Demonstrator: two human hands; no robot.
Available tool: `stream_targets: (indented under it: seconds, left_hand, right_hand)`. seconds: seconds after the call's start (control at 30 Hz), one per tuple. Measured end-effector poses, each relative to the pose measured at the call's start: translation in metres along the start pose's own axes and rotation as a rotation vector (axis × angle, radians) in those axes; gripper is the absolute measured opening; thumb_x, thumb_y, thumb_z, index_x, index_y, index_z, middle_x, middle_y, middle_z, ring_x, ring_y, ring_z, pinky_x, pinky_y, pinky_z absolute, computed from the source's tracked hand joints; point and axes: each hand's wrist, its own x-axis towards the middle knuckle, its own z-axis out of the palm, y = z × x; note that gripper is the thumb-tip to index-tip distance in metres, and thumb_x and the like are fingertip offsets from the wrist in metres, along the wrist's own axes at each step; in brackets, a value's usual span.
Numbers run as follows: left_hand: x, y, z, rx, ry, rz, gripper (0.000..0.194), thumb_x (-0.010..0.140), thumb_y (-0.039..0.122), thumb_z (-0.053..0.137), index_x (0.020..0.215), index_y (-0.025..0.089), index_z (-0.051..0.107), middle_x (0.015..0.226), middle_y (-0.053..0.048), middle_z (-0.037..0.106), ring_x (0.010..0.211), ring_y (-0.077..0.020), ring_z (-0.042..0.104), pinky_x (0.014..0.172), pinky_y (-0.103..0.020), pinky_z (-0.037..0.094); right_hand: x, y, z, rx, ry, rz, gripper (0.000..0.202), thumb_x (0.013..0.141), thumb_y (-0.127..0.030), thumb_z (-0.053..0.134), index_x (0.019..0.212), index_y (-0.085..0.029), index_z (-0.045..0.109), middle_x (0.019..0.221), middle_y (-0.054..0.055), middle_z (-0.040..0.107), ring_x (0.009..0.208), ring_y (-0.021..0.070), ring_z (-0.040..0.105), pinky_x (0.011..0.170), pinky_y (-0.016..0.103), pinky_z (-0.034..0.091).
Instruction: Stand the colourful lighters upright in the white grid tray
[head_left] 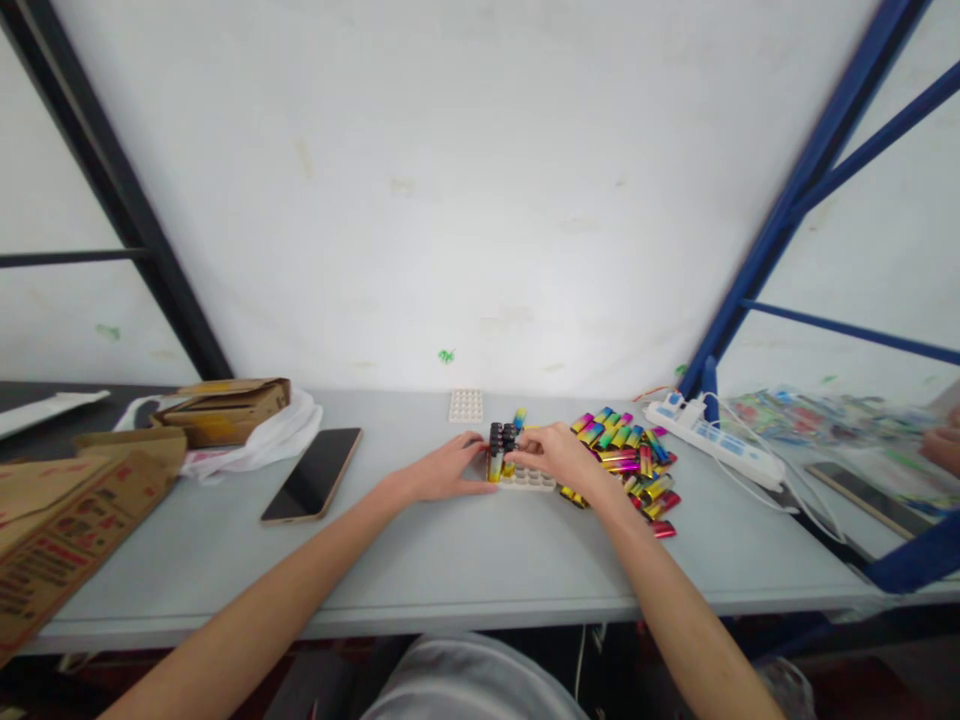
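A white tray with round holes [529, 481] lies on the table in front of me. Small shiny tubes with black tops [496, 455] stand upright in rows at its left end. My left hand [454, 467] grips that end, thumb by the front corner and fingers behind the tubes. Over the tray, my right hand [559, 455] is closed in a pinch beside the black tops; what sits between its fingertips is mostly hidden, seemingly one of these tubes. To the right lies a loose pile of shiny multicoloured tubes [619, 460].
A second white holed tray [466, 405] lies by the wall. On the left are a phone [313, 475], a small cardboard box [225, 412] on a white bag, and a larger carton [75, 520]. A power strip [716, 440] with cables lies right, near a blue frame [795, 215]. Another person's hand [943, 440] shows far right.
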Motion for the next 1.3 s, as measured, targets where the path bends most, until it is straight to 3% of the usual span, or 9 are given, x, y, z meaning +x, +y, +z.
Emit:
stream_targets:
  seconds: [0.1, 0.2, 0.33, 0.47, 0.57, 0.8, 1.0, 1.13, 1.3]
  left_hand:
    - [0.000, 0.000, 0.000, -0.008, 0.012, 0.012, 0.063, 0.088, 0.060, 0.072, 0.135, 0.020, 0.060, 0.141, -0.014, 0.058, 0.131, -0.0342, 0.056, 0.116, -0.048, 0.044]
    - [0.000, -0.001, 0.001, -0.004, 0.012, 0.010, 0.064, 0.089, 0.061, 0.071, 0.136, 0.020, 0.058, 0.142, -0.014, 0.057, 0.131, -0.0337, 0.056, 0.116, -0.047, 0.044]
    - [0.000, -0.001, 0.000, 0.019, 0.000, -0.003, 0.067, 0.089, 0.064, 0.069, 0.137, 0.020, 0.057, 0.142, -0.015, 0.056, 0.131, -0.0339, 0.056, 0.117, -0.047, 0.043]
    - [0.000, 0.000, 0.000, 0.043, -0.017, -0.023, 0.068, 0.090, 0.065, 0.067, 0.137, 0.017, 0.057, 0.143, -0.016, 0.055, 0.132, -0.0335, 0.055, 0.118, -0.045, 0.042]
    - [-0.001, 0.001, -0.001, 0.035, -0.012, -0.014, 0.068, 0.090, 0.064, 0.068, 0.137, 0.017, 0.057, 0.142, -0.016, 0.056, 0.131, -0.0329, 0.056, 0.117, -0.044, 0.043]
    - [-0.001, -0.001, 0.001, 0.023, -0.005, -0.006, 0.067, 0.089, 0.064, 0.069, 0.137, 0.019, 0.057, 0.141, -0.015, 0.056, 0.130, -0.0329, 0.056, 0.114, -0.044, 0.044]
    - [0.000, -0.002, 0.002, 0.037, 0.004, 0.002, 0.067, 0.090, 0.065, 0.067, 0.138, 0.019, 0.056, 0.142, -0.015, 0.056, 0.130, -0.0337, 0.056, 0.115, -0.046, 0.044]
    - [0.000, -0.002, 0.003, 0.069, -0.007, -0.011, 0.067, 0.091, 0.066, 0.066, 0.138, 0.019, 0.056, 0.143, -0.015, 0.055, 0.131, -0.0330, 0.056, 0.116, -0.043, 0.043]
    - [0.000, -0.002, 0.002, 0.047, 0.002, -0.007, 0.067, 0.090, 0.065, 0.067, 0.137, 0.018, 0.056, 0.142, -0.016, 0.056, 0.130, -0.0336, 0.056, 0.116, -0.045, 0.044]
  right_hand:
    - [0.000, 0.002, -0.002, -0.062, 0.084, 0.024, 0.051, 0.085, -0.062, 0.073, 0.057, -0.022, 0.062, 0.052, -0.001, 0.057, 0.050, 0.0140, 0.045, 0.054, 0.028, 0.029]
    - [0.000, 0.012, -0.013, -0.076, 0.201, 0.038, 0.057, 0.098, -0.062, 0.054, 0.060, -0.021, 0.062, 0.054, -0.001, 0.057, 0.052, 0.0149, 0.048, 0.057, 0.028, 0.034]
    - [0.005, 0.041, -0.020, -0.133, 0.354, 0.008, 0.044, 0.106, -0.044, 0.041, 0.091, -0.020, 0.074, 0.089, 0.008, 0.075, 0.082, 0.0218, 0.067, 0.081, 0.034, 0.051]
    - [0.025, 0.073, -0.006, -0.229, 0.228, -0.139, 0.037, 0.099, -0.020, 0.045, 0.124, -0.017, 0.072, 0.134, 0.016, 0.069, 0.127, 0.0261, 0.061, 0.113, 0.045, 0.045]
    - [0.045, 0.088, 0.004, -0.277, 0.074, -0.160, 0.047, 0.092, -0.008, 0.046, 0.132, -0.014, 0.070, 0.145, 0.017, 0.063, 0.135, 0.0255, 0.058, 0.118, 0.046, 0.041]
    - [0.079, 0.084, 0.001, -0.225, -0.300, -0.176, 0.040, 0.077, -0.003, 0.066, 0.107, -0.024, 0.080, 0.111, 0.005, 0.080, 0.098, 0.0215, 0.073, 0.095, 0.031, 0.053]
    - [0.074, 0.075, -0.006, -0.119, -0.080, -0.121, 0.005, 0.079, -0.017, 0.075, 0.084, -0.018, 0.075, 0.090, 0.007, 0.073, 0.084, 0.0207, 0.064, 0.085, 0.032, 0.050]
    - [0.055, 0.061, -0.011, 0.272, 0.137, 0.000, 0.020, 0.093, -0.040, 0.065, 0.093, -0.019, 0.065, 0.089, 0.005, 0.067, 0.082, 0.0191, 0.062, 0.079, 0.033, 0.051]
    - [0.026, 0.030, -0.008, 0.778, 0.140, 0.111, 0.033, 0.095, -0.055, 0.061, 0.109, -0.025, 0.056, 0.077, -0.004, 0.055, 0.062, 0.0121, 0.051, 0.058, 0.025, 0.044]
